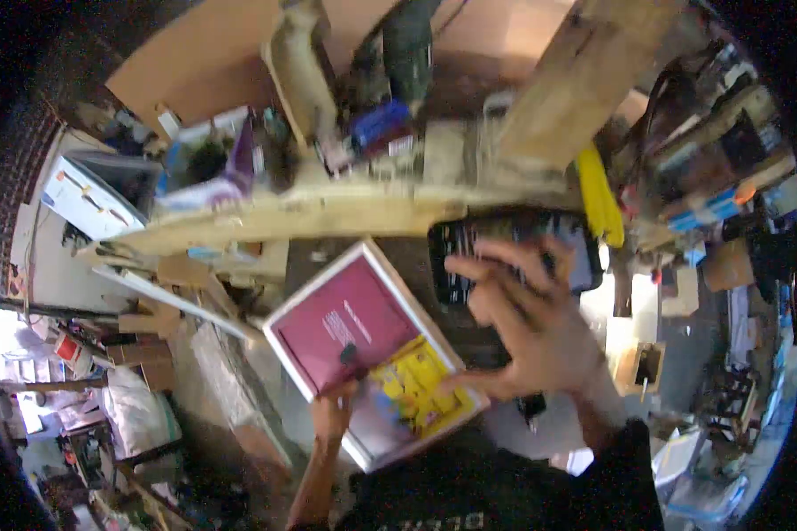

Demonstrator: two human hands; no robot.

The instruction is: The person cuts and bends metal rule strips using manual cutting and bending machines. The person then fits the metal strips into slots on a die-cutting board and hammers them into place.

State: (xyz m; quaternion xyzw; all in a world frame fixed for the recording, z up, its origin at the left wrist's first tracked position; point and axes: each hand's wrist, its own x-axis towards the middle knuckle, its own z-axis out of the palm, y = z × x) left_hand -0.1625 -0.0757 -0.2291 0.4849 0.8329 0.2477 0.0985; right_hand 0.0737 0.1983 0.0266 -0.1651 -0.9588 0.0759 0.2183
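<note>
A white-edged box or frame (pixel 363 257) with a maroon panel lies tilted in front of my body. A yellow printed piece (pixel 425 389) covers its lower right part. My left hand (pixel 334 411) is at the lower left edge, its fingers closed over the rim near a small dark spot. My right hand (pixel 527 332) is spread, its thumb near the frame's right corner and its fingers over a dark phone-like device (pixel 447 265). Whether those fingers touch the screen is unclear.
A cluttered wooden bench edge (pixel 328 217) runs across behind the frame. On it stand a purple-and-white box (pixel 239 164), a blue item (pixel 381 122) and a yellow object (pixel 600 199). A wooden board (pixel 576 88) rises at the back right. A white box (pixel 93 195) is at left.
</note>
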